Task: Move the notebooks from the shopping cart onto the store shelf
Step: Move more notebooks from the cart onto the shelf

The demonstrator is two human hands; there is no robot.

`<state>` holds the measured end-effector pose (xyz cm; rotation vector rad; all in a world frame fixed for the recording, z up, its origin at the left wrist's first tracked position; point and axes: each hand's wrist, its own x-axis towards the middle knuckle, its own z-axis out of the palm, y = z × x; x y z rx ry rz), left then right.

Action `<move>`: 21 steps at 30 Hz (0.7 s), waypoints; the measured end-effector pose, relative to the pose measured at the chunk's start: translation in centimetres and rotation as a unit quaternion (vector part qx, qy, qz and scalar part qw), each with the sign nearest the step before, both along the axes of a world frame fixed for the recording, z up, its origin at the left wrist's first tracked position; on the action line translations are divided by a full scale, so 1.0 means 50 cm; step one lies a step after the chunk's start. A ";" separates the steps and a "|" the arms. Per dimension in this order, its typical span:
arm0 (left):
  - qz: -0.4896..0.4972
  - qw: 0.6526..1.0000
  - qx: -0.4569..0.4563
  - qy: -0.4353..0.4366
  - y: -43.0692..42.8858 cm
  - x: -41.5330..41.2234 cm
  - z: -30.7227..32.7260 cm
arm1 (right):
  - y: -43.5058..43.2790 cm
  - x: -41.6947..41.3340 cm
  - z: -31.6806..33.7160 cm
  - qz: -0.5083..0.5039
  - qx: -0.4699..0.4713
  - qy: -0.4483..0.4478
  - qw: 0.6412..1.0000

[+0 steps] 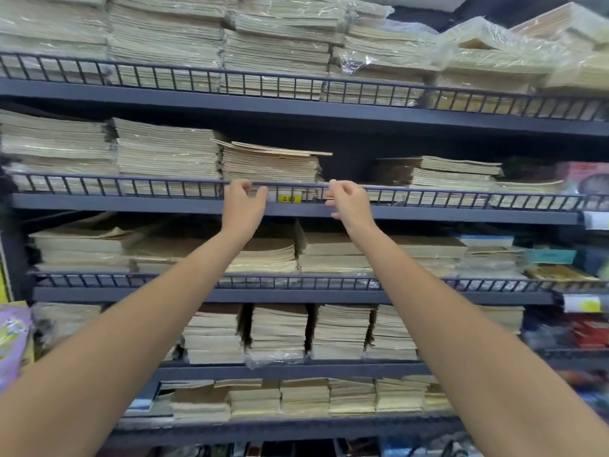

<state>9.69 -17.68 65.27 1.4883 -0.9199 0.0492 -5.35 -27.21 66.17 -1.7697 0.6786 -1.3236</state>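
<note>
A stack of tan notebooks [270, 163] lies on the second shelf [428, 214] from the top, behind its wire rail. Both my arms reach up toward it. My left hand [242, 206] is at the rail just left of a yellow price tag [289, 198], fingers curled and holding nothing. My right hand [349, 201] is at the rail to the right of the tag, fingers loosely bent and apart, also holding nothing. The top notebooks of the stack stick out a little to the right. The shopping cart is out of view.
Dark metal shelves hold many notebook stacks, some plastic-wrapped on the top shelf [296, 34]. A gap [352, 166] lies right of the central stack, then a lower stack [454, 174]. Colourful goods sit at the right edge [583, 179] and a purple pack [13, 341] at the left.
</note>
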 end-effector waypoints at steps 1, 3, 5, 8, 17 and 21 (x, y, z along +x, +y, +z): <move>-0.009 1.000 0.003 0.006 0.001 -0.010 -0.006 | 0.006 -0.010 -0.007 0.009 0.010 0.003 1.000; -0.022 0.999 0.018 0.018 0.009 -0.044 -0.035 | 0.022 -0.038 -0.038 0.012 0.029 0.016 0.999; -0.036 0.998 0.035 0.027 0.018 -0.083 -0.066 | 0.033 -0.063 -0.074 0.008 0.039 0.027 0.999; -0.045 0.996 0.068 0.040 0.034 -0.137 -0.123 | 0.047 -0.095 -0.141 0.000 0.063 0.040 0.997; -0.094 0.965 0.220 0.105 0.064 -0.250 -0.394 | 0.085 -0.201 -0.438 -0.007 0.215 0.092 0.972; -0.118 0.945 0.278 0.129 0.073 -0.286 -0.522 | 0.089 -0.236 -0.575 -0.022 0.278 0.116 0.953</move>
